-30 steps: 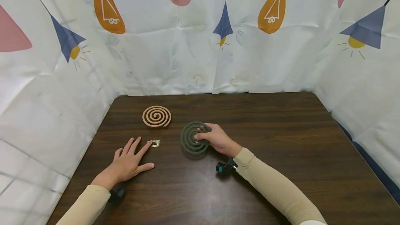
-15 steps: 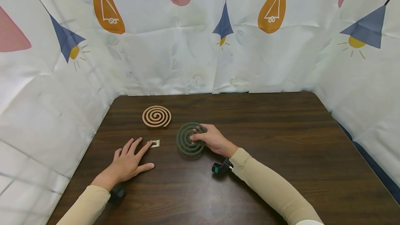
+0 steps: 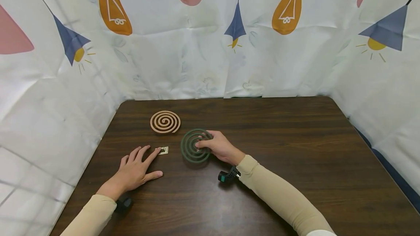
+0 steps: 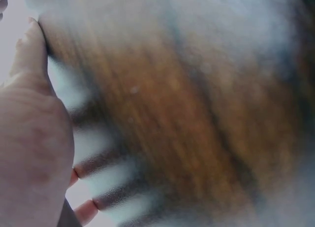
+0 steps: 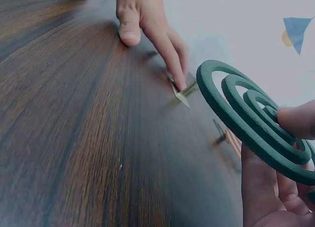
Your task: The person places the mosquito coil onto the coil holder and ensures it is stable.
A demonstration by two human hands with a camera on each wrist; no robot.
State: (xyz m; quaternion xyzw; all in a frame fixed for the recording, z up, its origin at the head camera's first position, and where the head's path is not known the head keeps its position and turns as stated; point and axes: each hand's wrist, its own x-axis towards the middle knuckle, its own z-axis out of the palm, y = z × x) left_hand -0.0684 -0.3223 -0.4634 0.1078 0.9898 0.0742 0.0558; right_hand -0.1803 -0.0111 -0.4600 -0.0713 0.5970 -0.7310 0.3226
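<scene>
In the head view my right hand [image 3: 223, 148] pinches a green mosquito coil [image 3: 187, 146] near its middle, thumb on top and fingers beneath. The right wrist view shows this coil [image 5: 231, 116] tilted and raised off the table. My left hand [image 3: 134, 170] rests on the table with fingers spread. Its index fingertip touches a small metal coil stand [image 3: 164, 150], partly covered by that finger. Behind the stand lies a tan mosquito coil [image 3: 165, 122], flat on the table. In the left wrist view the left hand [image 4: 34, 148] lies against the glossy tabletop; the stand is out of sight there.
The dark wooden table [image 3: 279, 130] has rounded far corners. White curtain [image 3: 203, 61] printed with bulbs and lamps encloses its back and sides. A dark wrist strap with a device [image 3: 228, 174] hangs under the right wrist.
My right hand has moved left with the green mosquito coil, closer to the metal stand. The left hand, the stand and the tan coil stay in place.
</scene>
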